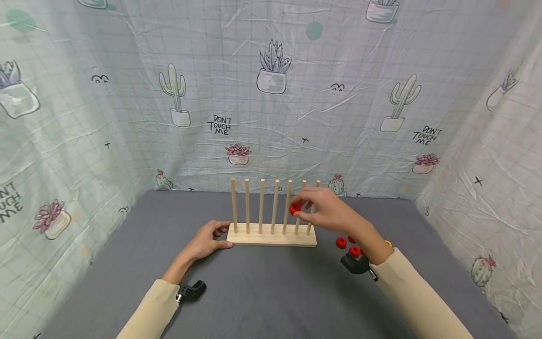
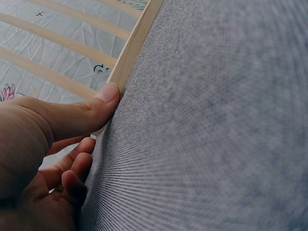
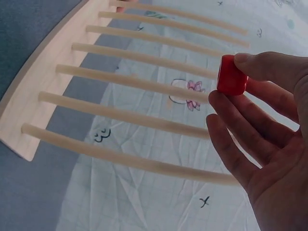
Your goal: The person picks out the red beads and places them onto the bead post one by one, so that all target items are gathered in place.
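Note:
A pale wooden peg rack stands on the grey tabletop, with several upright dowels in a row along its base. At the base's left end, my left hand grips it, the thumb on the front edge and the other fingers curled behind. My right hand pinches a red ring between thumb and fingertips. In the head view the held ring is in front of the right-hand dowels, below their tops. No ring shows on any dowel.
Right of the rack lie several loose red rings, some partly hidden by the right forearm. A bit of a yellow piece shows behind that wrist. A cactus-print cloth hangs behind and at both sides of the table.

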### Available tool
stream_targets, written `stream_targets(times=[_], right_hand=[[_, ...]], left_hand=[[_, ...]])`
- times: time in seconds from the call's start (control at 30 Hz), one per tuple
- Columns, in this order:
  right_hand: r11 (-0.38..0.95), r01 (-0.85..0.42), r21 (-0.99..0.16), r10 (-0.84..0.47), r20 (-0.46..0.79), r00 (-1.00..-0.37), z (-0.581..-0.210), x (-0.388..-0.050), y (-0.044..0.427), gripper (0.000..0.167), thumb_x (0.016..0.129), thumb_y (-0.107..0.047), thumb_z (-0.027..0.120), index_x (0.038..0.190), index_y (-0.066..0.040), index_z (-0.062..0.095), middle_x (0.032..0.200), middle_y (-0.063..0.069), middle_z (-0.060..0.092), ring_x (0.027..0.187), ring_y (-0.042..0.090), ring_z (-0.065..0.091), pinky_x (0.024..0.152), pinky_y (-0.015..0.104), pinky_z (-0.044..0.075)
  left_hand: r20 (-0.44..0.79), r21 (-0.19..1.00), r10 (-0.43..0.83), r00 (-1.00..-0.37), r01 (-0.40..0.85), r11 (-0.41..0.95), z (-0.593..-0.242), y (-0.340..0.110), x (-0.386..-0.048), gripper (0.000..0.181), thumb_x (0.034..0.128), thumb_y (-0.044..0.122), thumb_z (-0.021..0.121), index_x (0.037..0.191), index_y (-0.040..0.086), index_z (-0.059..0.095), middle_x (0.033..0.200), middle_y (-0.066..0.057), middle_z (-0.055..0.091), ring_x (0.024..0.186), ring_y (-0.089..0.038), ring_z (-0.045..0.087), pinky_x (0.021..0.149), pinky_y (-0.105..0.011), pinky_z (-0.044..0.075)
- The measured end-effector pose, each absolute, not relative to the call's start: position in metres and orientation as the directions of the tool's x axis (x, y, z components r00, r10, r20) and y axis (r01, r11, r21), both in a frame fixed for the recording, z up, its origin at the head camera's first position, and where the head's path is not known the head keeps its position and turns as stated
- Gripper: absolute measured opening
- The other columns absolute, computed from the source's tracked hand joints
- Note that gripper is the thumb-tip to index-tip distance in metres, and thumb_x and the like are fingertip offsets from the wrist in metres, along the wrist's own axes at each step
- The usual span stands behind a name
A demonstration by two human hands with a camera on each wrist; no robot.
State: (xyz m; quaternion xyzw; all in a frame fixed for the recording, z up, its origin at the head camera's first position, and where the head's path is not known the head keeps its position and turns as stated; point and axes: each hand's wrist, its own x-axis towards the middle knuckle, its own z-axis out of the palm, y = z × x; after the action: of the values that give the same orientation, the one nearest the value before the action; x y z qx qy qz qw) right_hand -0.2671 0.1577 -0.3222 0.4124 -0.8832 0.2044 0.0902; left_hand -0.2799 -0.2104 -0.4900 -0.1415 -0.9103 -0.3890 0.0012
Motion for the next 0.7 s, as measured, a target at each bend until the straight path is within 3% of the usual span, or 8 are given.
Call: stream_targets(times=[0.3, 0.7], right_hand=[[0.556, -0.774, -0.304, -0.702, 0.327, -0.633, -0.315, -0.270, 0.149, 0.022, 0.092, -0.014, 0.077, 0.114, -0.010, 0.077, 0.104, 0.000, 0.073, 0.090, 0.018, 0.072, 0.075, 0.027, 0.056], [0.534, -0.793, -0.292, -0.703, 0.368, -0.609, -0.310, -0.271, 0.135, 0.019, 0.092, -0.015, 0.078, 0.111, -0.013, 0.077, 0.102, -0.002, 0.074, 0.087, 0.015, 0.071, 0.073, 0.025, 0.057]], left_hand=[[0.110, 0.711, 0.252, -0.962, 0.253, 0.657, -0.491, -0.210, -0.281, 0.066, 0.0840, 0.023, 0.087, 0.142, 0.004, 0.061, 0.116, -0.012, 0.062, 0.098, -0.022, 0.055, 0.086, -0.039, 0.045], [0.104, 0.707, 0.248, -0.963, 0.247, 0.663, -0.489, -0.210, -0.278, 0.066, 0.0844, 0.022, 0.087, 0.142, 0.003, 0.060, 0.116, -0.012, 0.063, 0.099, -0.023, 0.056, 0.086, -0.040, 0.045]])
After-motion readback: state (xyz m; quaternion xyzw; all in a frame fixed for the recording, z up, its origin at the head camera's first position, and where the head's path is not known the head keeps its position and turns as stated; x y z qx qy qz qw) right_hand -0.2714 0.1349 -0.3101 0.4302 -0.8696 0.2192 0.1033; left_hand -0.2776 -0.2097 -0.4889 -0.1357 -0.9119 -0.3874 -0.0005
